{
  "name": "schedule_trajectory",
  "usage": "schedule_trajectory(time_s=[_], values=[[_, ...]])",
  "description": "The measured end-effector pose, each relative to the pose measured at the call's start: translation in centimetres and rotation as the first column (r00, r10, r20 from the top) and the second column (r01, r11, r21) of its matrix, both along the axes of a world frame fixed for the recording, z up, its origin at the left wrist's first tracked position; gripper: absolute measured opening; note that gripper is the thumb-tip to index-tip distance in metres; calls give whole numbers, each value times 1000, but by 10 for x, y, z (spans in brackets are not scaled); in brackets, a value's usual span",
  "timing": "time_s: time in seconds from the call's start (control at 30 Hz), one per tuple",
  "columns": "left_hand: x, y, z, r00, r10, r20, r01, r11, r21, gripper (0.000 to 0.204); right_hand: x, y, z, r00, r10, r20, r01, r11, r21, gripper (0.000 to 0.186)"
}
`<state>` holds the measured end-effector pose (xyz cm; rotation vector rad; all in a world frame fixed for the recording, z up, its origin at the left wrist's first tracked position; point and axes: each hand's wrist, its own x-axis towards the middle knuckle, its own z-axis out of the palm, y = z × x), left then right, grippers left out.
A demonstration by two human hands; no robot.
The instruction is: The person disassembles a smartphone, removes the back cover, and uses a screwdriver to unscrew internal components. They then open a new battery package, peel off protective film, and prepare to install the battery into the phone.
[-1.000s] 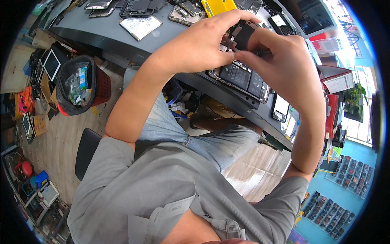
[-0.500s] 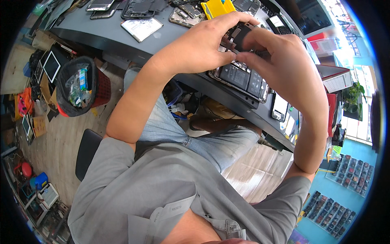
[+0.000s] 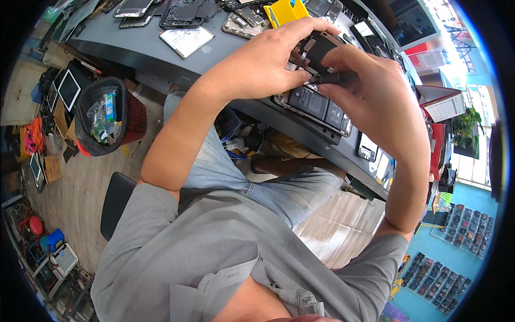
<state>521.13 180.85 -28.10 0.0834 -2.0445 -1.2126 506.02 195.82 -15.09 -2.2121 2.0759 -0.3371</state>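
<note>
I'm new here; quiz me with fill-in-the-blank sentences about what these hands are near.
1. The left hand and right hand are at an opened phone whose battery is ____.
2. The bright object just beyond the left hand is ____.
3. The bin with a black liner is ____.

Missing words: black; yellow; red.

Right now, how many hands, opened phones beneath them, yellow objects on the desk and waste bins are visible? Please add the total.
Left hand and right hand: 2
Opened phone: 1
Yellow object: 1
Waste bin: 1
Total: 5
</note>
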Motion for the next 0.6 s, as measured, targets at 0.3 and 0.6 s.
schedule_trajectory(time_s=[0.3, 0.6], values=[[1, 1, 3, 999, -18, 42, 15, 998, 59, 75, -2, 10, -8, 992, 26, 126, -17, 997, -71, 23], [2, 3, 5, 1000, -14, 26, 12, 998, 62, 71, -7, 52, -10, 974, -129, 186, 168, 962, -215, 23]])
